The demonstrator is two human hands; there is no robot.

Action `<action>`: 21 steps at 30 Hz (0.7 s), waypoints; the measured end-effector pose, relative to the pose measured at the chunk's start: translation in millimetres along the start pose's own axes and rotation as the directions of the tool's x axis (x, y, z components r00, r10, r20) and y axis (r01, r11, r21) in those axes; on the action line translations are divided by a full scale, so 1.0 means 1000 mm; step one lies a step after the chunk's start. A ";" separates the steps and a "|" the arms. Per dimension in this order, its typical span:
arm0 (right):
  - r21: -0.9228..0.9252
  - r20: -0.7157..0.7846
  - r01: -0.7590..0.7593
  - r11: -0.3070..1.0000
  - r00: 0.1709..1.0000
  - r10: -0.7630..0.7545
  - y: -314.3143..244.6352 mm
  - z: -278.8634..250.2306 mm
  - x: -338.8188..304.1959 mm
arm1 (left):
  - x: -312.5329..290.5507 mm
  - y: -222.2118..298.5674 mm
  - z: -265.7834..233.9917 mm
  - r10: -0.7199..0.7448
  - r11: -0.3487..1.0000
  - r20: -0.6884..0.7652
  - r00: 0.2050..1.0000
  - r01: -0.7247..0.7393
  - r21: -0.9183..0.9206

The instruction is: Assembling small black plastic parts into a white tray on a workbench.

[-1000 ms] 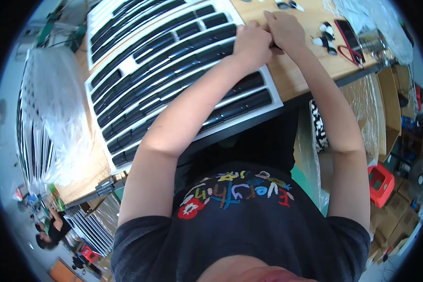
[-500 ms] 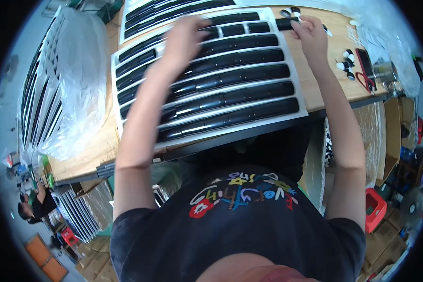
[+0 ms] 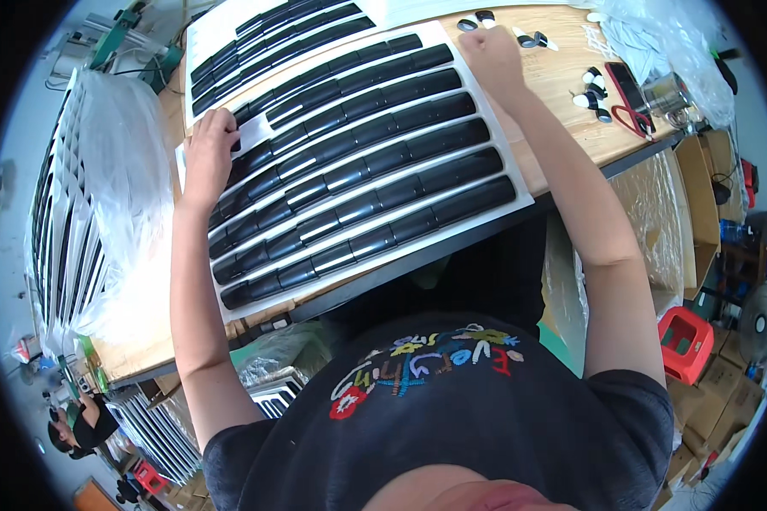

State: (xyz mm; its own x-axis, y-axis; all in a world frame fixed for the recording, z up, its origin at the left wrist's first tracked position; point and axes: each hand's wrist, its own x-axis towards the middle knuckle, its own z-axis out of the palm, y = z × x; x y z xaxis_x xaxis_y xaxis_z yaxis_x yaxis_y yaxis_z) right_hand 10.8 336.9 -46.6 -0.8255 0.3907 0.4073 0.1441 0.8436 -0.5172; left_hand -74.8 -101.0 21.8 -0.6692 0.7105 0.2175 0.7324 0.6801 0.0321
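A white sheet [image 3: 520, 198] lies on the table, bearing several curved rows of glossy black strips [image 3: 375, 170] set end to end. At the sheet's far left edge my left hand [image 3: 209, 157] is closed, its fingertips around the end of a short black strip [image 3: 236, 145]. Just right of those fingers, a bare white gap interrupts the row. My right hand [image 3: 496, 64] is closed just past the sheet's far right corner, above the wooden tabletop. Its curled fingers hide whatever may be in them.
Behind lies another sheet of black strips [image 3: 273, 43]. Small black-and-white round pieces [image 3: 592, 94], a phone [image 3: 625, 85], red-handled scissors [image 3: 632, 121] and a metal cup [image 3: 666, 95] are at right. Plastic-wrapped panels [image 3: 77, 196] stand at left. A red stool [image 3: 686, 345] is below right.
My left hand has moved left from over the middle rows to the sheet's left edge. My right hand has shifted left; the black strip it held no longer shows. The view has shifted slightly.
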 end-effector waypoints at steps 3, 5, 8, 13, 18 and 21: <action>-0.029 -0.181 0.126 0.992 0.975 -0.129 0.026 -0.005 0.024 | 0.006 0.031 0.001 -0.265 0.820 -0.119 0.957 0.158 -0.550; 0.467 -0.166 0.415 0.781 0.909 -0.383 0.038 -0.013 0.033 | 0.011 0.076 0.000 -0.315 0.615 -0.144 0.938 0.086 -0.784; -0.113 0.024 0.303 0.946 0.953 -0.303 0.052 0.003 0.035 | 0.018 0.139 0.004 -0.421 0.176 0.137 0.896 0.229 -0.957; 0.449 0.175 -0.213 0.868 0.973 0.148 0.010 -0.049 -0.016 | 0.018 0.193 0.009 -0.226 -0.256 0.300 0.927 0.241 -0.936; 0.781 0.452 -0.454 0.430 0.885 0.113 -0.088 -0.123 -0.092 | 0.016 0.212 0.021 -0.176 -0.354 0.202 0.963 0.130 -0.926; 0.785 0.422 -0.394 0.477 0.905 0.053 -0.100 -0.132 -0.110 | 0.014 0.223 0.015 -0.158 -0.346 0.150 0.976 0.087 -0.934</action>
State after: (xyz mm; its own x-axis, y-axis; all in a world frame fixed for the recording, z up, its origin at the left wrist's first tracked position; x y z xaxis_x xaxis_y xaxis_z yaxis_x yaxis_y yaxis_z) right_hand 158.9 258.3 59.6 -0.9697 0.2433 0.0237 -0.0346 -0.0405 -0.9986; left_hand 77.0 63.5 17.7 -0.7878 0.6129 0.0611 -0.1947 -0.3419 0.9194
